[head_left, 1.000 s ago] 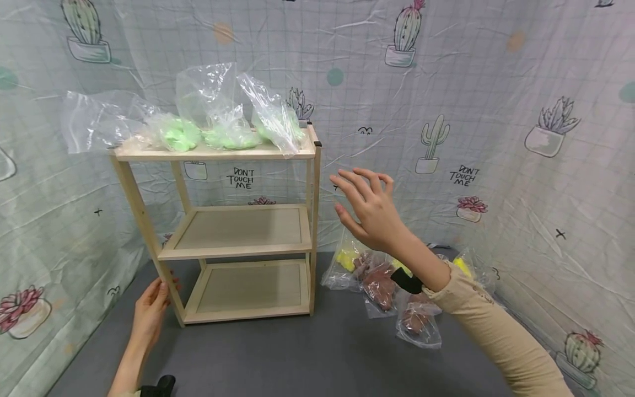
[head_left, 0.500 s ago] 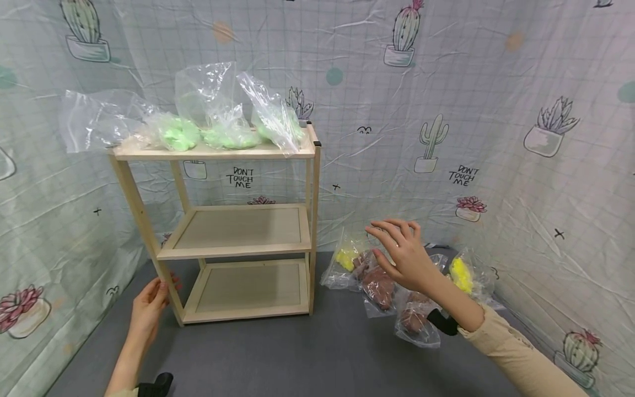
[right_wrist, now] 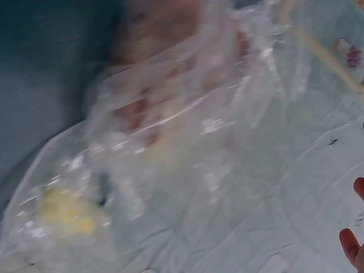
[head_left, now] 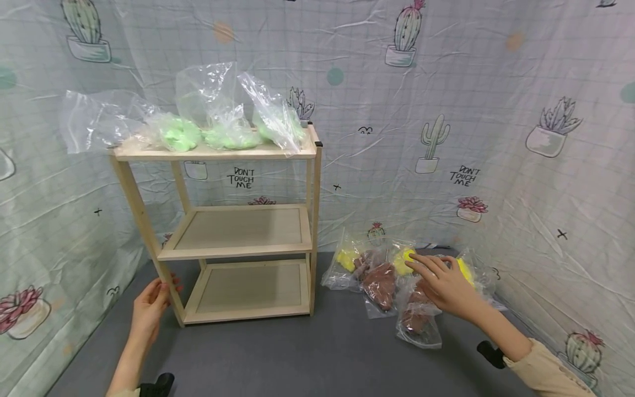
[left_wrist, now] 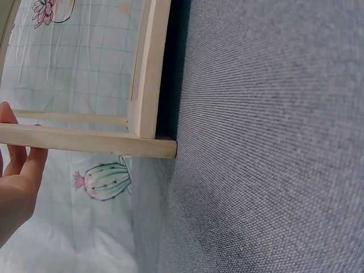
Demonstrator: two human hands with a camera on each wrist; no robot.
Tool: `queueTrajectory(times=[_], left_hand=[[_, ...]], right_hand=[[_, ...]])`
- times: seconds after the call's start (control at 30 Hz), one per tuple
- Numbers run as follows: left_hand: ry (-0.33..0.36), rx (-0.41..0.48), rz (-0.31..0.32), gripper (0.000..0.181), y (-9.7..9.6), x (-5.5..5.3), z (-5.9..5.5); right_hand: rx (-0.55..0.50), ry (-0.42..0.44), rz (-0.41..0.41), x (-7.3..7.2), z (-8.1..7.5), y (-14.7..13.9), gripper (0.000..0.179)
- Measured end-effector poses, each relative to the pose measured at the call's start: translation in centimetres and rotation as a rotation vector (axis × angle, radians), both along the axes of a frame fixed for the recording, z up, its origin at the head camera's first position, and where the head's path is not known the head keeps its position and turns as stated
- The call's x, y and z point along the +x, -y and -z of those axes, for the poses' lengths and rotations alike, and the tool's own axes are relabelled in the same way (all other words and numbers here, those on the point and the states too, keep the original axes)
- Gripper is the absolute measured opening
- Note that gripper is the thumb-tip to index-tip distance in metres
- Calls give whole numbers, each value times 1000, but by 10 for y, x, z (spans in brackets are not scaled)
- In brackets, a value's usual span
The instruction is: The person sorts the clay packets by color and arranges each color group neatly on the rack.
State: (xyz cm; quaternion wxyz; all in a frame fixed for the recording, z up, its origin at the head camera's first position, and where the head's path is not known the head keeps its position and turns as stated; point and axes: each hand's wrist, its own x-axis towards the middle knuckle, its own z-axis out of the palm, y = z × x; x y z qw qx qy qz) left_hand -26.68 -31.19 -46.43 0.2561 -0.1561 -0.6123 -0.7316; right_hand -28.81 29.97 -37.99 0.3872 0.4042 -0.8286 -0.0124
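A wooden three-tier shelf (head_left: 233,252) stands at the left in the head view. My left hand (head_left: 149,309) holds its front left post (head_left: 144,226) low down, thumb on the near side. In the left wrist view the fingers (left_wrist: 34,165) lie around that post (left_wrist: 96,140). At the right, my right hand (head_left: 451,289) hovers over clear plastic bags, fingers spread and slightly bent, holding nothing. Beneath it are bags with brown contents (head_left: 414,320) and a bag with yellow contents (head_left: 465,270), partly hidden by the hand. The right wrist view is blurred there.
Several clear bags with pale green contents (head_left: 179,133) sit on the top tier, one overhanging its left end. More bags, brown (head_left: 379,286) and yellow (head_left: 345,259), lie right of the shelf on the grey surface (head_left: 297,358). A printed curtain (head_left: 377,99) surrounds everything.
My right hand has come down and to the right, from beside the shelf's top to just over the bags. My left hand stays on the post, and the shelf has not moved.
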Motion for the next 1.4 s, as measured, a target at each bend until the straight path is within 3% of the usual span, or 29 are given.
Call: queueTrajectory(times=[0.07, 0.1, 0.27, 0.33, 0.47, 0.57, 0.7, 0.83, 1.0, 1.4], left_hand=[[-13, 10, 10, 29, -1, 0, -1], [-20, 20, 11, 28, -9, 7, -10], [13, 31, -16, 29, -13, 9, -13], [31, 33, -32, 27, -14, 9, -13], [39, 39, -53, 25, -15, 9, -13], [44, 37, -65, 25, -15, 9, -14], [46, 39, -72, 25, -15, 10, -15], [43, 48, -73, 25, -14, 11, -15], [67, 31, -83, 24, -14, 11, -13], [119, -34, -121, 25, -12, 10, -11]], right_hand=[[28, 25, 33, 0, 6, -13, 54], [43, 38, 50, -1, 8, -19, 55], [130, 106, 116, -3, 20, -46, 56], [154, 141, 115, -5, 24, -56, 52], [195, 188, 84, -9, 30, -69, 72], [218, 175, 62, -13, 33, -74, 65], [242, 154, 46, -18, 38, -77, 75], [269, 174, 47, -25, 43, -79, 73], [304, 180, 71, -34, 49, -78, 87], [387, 123, 16, -55, 58, -75, 77]])
